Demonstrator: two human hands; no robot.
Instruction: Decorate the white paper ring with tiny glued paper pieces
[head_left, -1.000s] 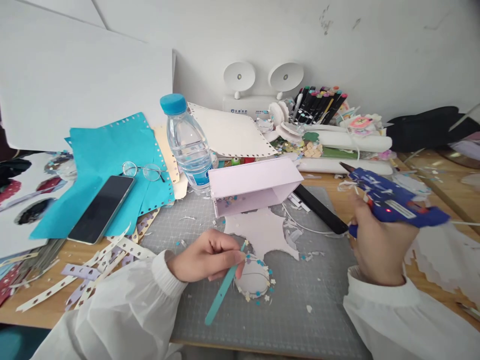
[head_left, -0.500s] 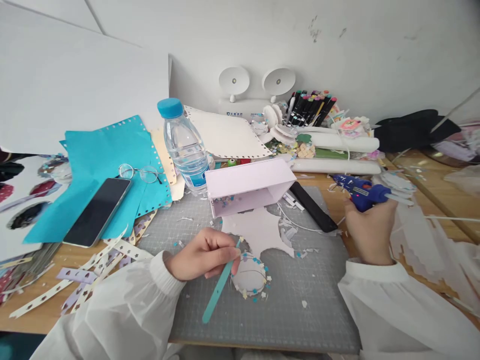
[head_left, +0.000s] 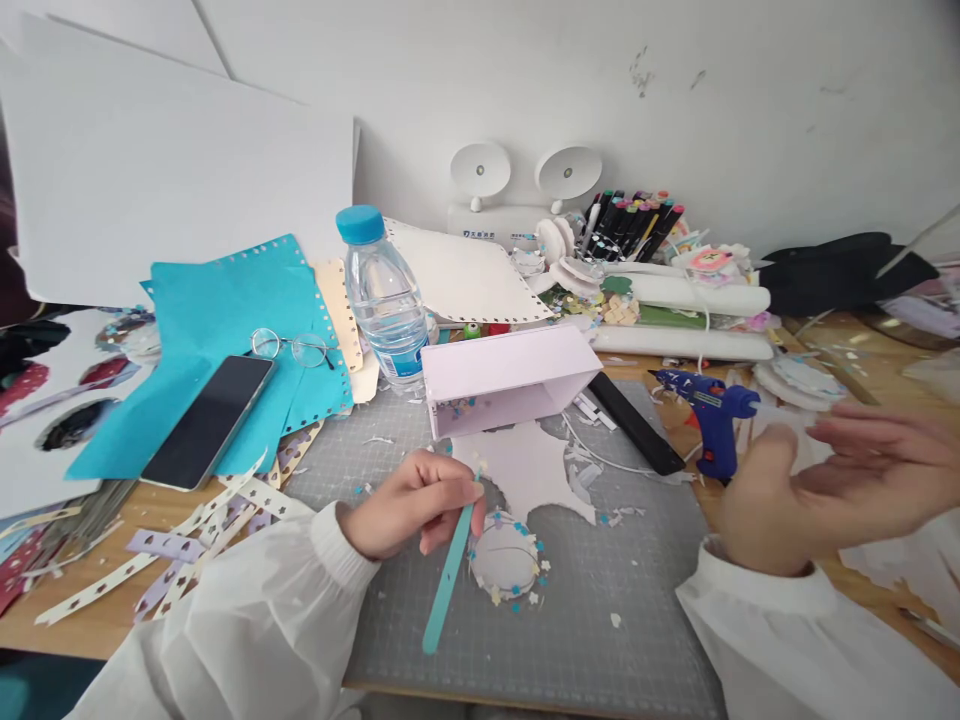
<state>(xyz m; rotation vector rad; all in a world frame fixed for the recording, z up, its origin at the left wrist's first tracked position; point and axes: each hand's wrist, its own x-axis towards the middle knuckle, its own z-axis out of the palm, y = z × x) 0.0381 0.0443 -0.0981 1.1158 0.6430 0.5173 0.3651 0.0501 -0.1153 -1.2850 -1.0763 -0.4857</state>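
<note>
Pinched in my left hand [head_left: 420,505] is a teal stick [head_left: 450,590], slanting down over the grey cutting mat [head_left: 600,650]. Just right of its fingertips lies a round white disc [head_left: 505,560] edged with small blue and cream stars. My right hand [head_left: 832,480] has its fingers apart beside the blue glue gun [head_left: 712,415], which rests at the mat's right edge with its nozzle to the left. Between thumb and fingers, the clear glue stick sticks out of the gun's back. A cut white sheet [head_left: 525,465] lies behind the disc.
A pale lilac open box [head_left: 510,375] stands at the mat's back, beside a water bottle [head_left: 386,310]. A black bar [head_left: 641,425] lies to its right. Left are a phone [head_left: 210,420], glasses [head_left: 289,348] on teal sheets [head_left: 195,320] and punched paper strips [head_left: 172,545]. Markers [head_left: 634,225] stand behind.
My right hand has let go of the glue gun and moved right, its fingers opening. The view has shifted slightly. My left hand keeps its hold on the teal stick.
</note>
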